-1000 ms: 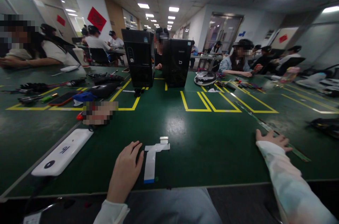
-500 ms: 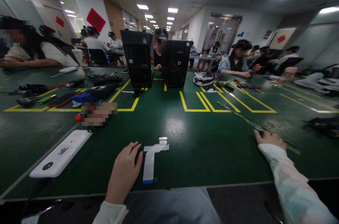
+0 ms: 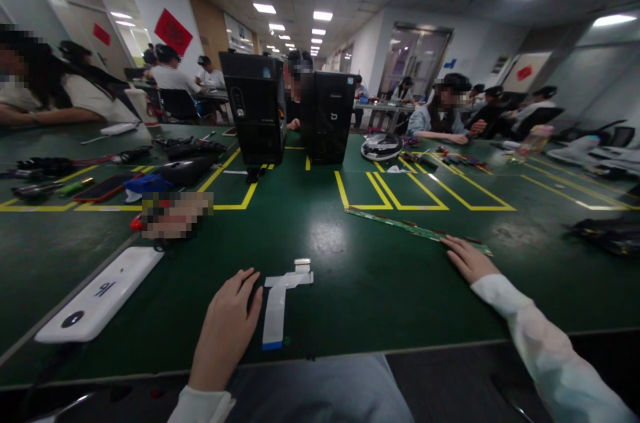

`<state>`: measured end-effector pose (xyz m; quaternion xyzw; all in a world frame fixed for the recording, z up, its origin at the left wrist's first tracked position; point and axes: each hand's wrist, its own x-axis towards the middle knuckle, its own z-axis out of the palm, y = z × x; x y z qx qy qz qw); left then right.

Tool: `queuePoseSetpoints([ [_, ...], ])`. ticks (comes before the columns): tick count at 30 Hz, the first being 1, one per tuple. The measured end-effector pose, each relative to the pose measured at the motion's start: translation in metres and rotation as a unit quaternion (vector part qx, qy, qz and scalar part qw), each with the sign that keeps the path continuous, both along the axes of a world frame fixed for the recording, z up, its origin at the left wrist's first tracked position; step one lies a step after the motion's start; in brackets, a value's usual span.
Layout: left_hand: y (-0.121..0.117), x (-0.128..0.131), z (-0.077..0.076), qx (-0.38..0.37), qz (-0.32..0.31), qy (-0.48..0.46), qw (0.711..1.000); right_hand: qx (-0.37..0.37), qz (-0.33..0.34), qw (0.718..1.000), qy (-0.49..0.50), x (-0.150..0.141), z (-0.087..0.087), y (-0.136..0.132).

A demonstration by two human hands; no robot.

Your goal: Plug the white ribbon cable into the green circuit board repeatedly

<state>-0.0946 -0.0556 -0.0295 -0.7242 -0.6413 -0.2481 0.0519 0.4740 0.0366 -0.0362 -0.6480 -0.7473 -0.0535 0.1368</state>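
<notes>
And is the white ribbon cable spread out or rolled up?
Spread out: the white ribbon cable lies flat beside the left hand, its blue end showing, not coiled.

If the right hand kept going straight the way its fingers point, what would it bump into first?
Most likely the long, thin green strip: the right hand already has its fingertips at it. Whether they would push it or pass just over it is hard to judge.

I see a dark green tabletop with yellow outlines, a white ribbon cable tipped blue, and black computer towers.
</notes>
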Motion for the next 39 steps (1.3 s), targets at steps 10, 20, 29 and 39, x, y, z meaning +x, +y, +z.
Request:
queuePoseSetpoints([
  [10, 0.0, 0.0, 0.0, 0.0, 0.0, -0.004, 1.0, 0.033, 0.148, 0.988, 0.008, -0.101, -0.004, 0.017],
  [20, -0.001, 0.001, 0.002, -0.006, -0.001, -0.008, 1.0, 0.06, 0.286, 0.956, 0.023, -0.2, -0.001, 0.015],
  [29, -0.001, 0.001, 0.003, -0.009, -0.002, -0.003, 1.0, 0.032, 0.332, 0.942, 0.032, -0.247, 0.007, 0.005],
  [39, 0.0, 0.001, 0.0, -0.002, -0.003, -0.012, 1.0, 0.019, 0.299, 0.954, 0.024, -0.277, 0.012, -0.004],
])
